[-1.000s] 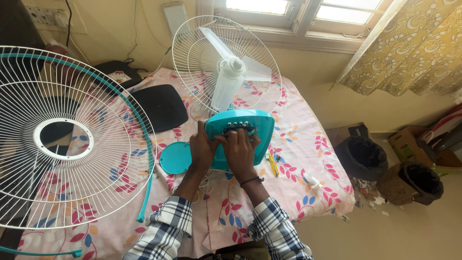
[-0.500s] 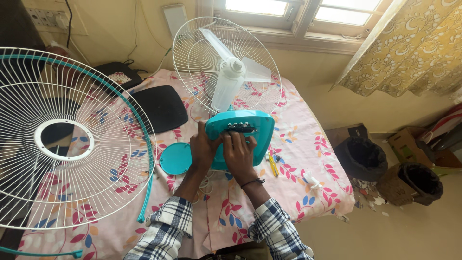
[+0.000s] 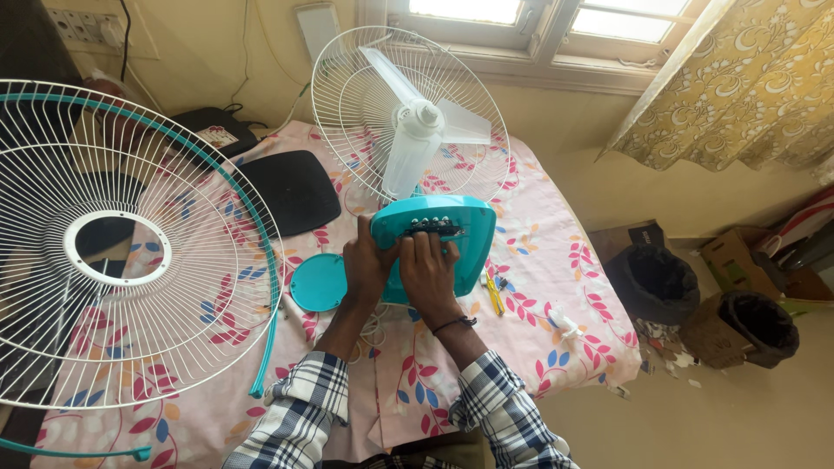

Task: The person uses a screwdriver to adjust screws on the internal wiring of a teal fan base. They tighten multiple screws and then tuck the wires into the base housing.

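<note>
Right now both hands are on the teal fan base [image 3: 452, 227], which sits near the middle of the pink floral cloth [image 3: 556, 269]. The left hand [image 3: 365, 265] is wrapped around the base's left edge, fingers closed on it, thumb side toward the row of dark buttons [image 3: 432, 225] on its top. The right hand [image 3: 428, 271] lies flat over the base's front, fingers stretched up so the tips touch the buttons; it presses rather than grips, and a dark band rings its wrist. Checked sleeves run back from both wrists toward the camera. Just left of the base, touching the left hand's side, lies a round teal cap [image 3: 318, 282]. Just right of the base, on the cloth, is a small yellow tool [image 3: 494, 295], and further right a small white part [image 3: 565, 324]. Directly behind the base rises the white motor [image 3: 415, 139] with pale blades, inside an upright white rear guard [image 3: 347, 113]. Left of the base, well apart, a large white front guard [image 3: 122, 252] with a teal rim stands tilted close to the camera. Behind and left of the base lies a black pad [image 3: 291, 191]. Far right of the base, on the floor, stand two dark bins [image 3: 653, 282] beside cardboard boxes, under a yellow curtain [image 3: 738, 87].
</note>
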